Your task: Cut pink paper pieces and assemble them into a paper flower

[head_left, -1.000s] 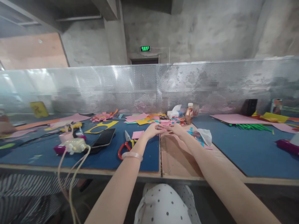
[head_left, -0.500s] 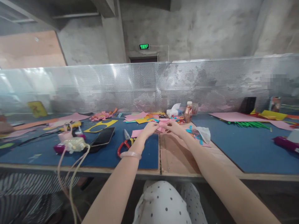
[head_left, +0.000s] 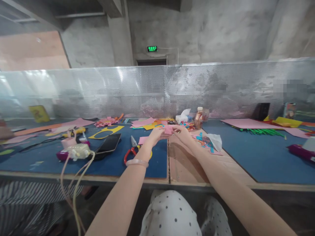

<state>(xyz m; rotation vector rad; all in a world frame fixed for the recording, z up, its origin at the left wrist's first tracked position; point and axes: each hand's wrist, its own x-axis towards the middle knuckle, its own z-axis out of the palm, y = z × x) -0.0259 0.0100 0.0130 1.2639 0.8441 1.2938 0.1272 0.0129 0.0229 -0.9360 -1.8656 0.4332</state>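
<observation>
A small piece of pink paper [head_left: 168, 129] is held up between both hands, above the bare board strip in the middle of the table. My left hand [head_left: 157, 135] pinches its left edge. On the opposite edge, my right hand [head_left: 182, 133] grips it with closed fingers. Below and left of my left hand lie red-and-yellow-handled scissors [head_left: 133, 150], partly covered by the forearm. Another pink paper piece [head_left: 143, 140] rests beside the blades. Blue, orange and pink paper scraps [head_left: 206, 143] and a crumpled white tissue [head_left: 215, 141] lie right of my right hand.
A black phone [head_left: 108, 145] and a power strip with plugs and cables [head_left: 78, 151] occupy the left side. Toward the back stand a bottle [head_left: 198, 118] and a tissue pack [head_left: 183, 117]. Pink sheets [head_left: 248, 123] and green strips [head_left: 263, 131] lie right. A person's hand [head_left: 5, 131] shows far left.
The pink paper now sits flatter and shows more plainly between my fingers. My right hand has shifted slightly left, and my right knee has moved outward.
</observation>
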